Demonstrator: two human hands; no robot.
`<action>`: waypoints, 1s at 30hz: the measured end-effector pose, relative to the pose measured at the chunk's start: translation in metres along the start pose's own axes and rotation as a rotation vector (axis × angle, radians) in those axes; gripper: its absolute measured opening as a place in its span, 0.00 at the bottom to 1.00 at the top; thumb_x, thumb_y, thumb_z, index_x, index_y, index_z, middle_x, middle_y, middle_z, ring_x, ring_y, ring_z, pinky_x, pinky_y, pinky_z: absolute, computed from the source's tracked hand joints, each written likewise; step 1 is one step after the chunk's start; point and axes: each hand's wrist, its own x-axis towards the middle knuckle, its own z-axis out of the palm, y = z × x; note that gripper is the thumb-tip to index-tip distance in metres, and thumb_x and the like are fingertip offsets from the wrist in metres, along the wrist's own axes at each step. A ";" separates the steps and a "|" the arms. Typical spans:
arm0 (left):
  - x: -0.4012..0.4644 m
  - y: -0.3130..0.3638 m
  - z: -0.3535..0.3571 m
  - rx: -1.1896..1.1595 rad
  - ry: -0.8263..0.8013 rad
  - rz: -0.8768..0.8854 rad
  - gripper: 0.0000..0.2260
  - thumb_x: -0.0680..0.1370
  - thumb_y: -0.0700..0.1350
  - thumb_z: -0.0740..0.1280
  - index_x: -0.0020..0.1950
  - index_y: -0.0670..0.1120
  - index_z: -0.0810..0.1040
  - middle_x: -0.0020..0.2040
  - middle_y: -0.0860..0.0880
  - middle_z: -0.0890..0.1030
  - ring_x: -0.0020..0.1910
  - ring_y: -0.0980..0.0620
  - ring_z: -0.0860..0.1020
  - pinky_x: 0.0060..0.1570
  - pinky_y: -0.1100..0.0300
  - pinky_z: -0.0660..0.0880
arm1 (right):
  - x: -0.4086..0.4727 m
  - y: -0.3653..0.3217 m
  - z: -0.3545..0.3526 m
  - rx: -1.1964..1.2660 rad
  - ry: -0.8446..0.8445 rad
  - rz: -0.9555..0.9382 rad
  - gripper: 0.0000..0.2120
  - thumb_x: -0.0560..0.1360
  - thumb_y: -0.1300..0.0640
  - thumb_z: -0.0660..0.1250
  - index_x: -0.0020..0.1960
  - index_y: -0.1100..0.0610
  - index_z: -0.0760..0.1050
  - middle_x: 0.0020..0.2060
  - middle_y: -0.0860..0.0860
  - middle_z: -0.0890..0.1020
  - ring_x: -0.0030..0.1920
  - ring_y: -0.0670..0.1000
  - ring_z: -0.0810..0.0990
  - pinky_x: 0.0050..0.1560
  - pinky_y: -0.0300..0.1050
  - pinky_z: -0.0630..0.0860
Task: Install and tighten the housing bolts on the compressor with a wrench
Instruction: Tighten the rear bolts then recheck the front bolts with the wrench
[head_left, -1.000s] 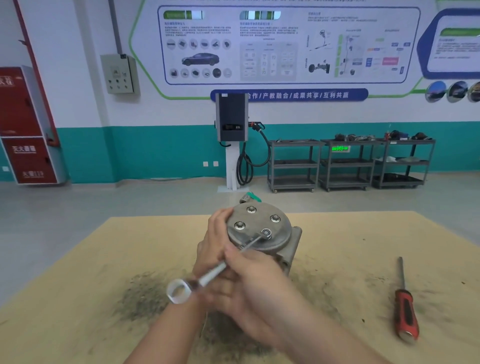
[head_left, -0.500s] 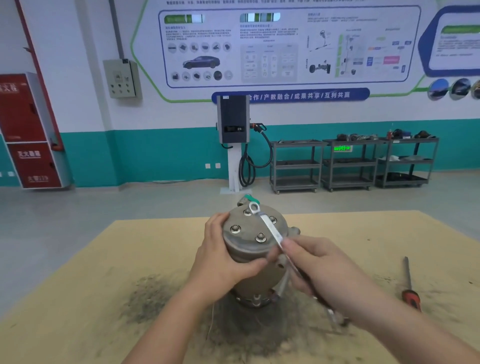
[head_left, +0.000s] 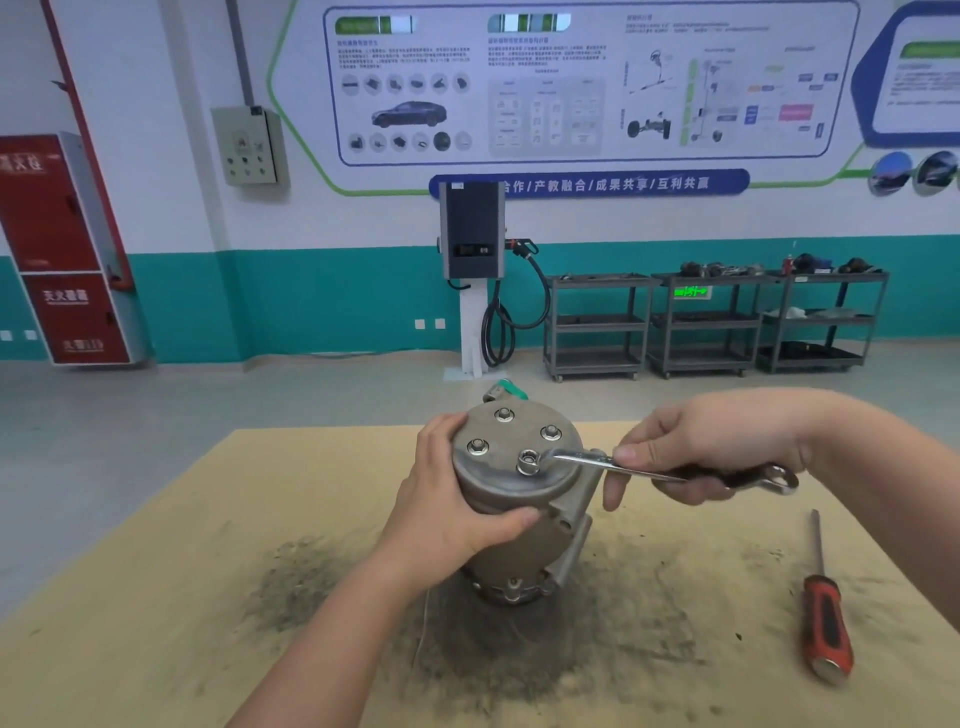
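A grey metal compressor (head_left: 519, 540) stands upright on the tan table (head_left: 156, 597), its round end cover facing me with several bolts (head_left: 477, 446) in it. My left hand (head_left: 447, 499) grips the housing from the left, thumb across its front. My right hand (head_left: 711, 447) holds a silver wrench (head_left: 587, 460) by the handle, out to the right of the compressor. The wrench's ring end sits on the nearest bolt (head_left: 529, 459), and its other end sticks out past my fingers.
A red-handled screwdriver (head_left: 826, 618) lies on the table at the right. Dark metal grit is spread on the table around the compressor's base. Beyond the table are a grey floor, a charging post (head_left: 471, 270) and grey shelf carts (head_left: 711, 322) along the wall.
My right hand has swung the wrench from the lower left, over to the far bolt, and now to the right with the ring on the nearest bolt. My left hand still holds the housing.
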 end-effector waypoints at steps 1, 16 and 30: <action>0.000 0.000 0.000 0.004 -0.001 0.001 0.48 0.52 0.76 0.73 0.65 0.71 0.53 0.63 0.72 0.58 0.68 0.57 0.66 0.71 0.52 0.66 | 0.001 -0.001 -0.004 -0.018 -0.013 0.023 0.21 0.75 0.42 0.60 0.53 0.56 0.82 0.23 0.51 0.67 0.25 0.49 0.60 0.27 0.42 0.57; 0.003 0.004 0.001 0.044 -0.028 0.016 0.47 0.55 0.73 0.73 0.67 0.69 0.51 0.63 0.72 0.57 0.69 0.56 0.65 0.72 0.50 0.65 | 0.017 -0.035 -0.054 -0.397 -0.054 0.267 0.19 0.67 0.35 0.67 0.39 0.50 0.83 0.27 0.49 0.73 0.29 0.50 0.62 0.32 0.43 0.60; 0.000 0.019 0.008 0.125 0.014 0.019 0.47 0.55 0.75 0.70 0.67 0.68 0.51 0.65 0.70 0.57 0.65 0.60 0.65 0.71 0.51 0.66 | -0.001 0.003 0.020 0.194 -0.203 0.081 0.15 0.78 0.47 0.61 0.39 0.57 0.73 0.27 0.52 0.78 0.24 0.48 0.70 0.25 0.37 0.65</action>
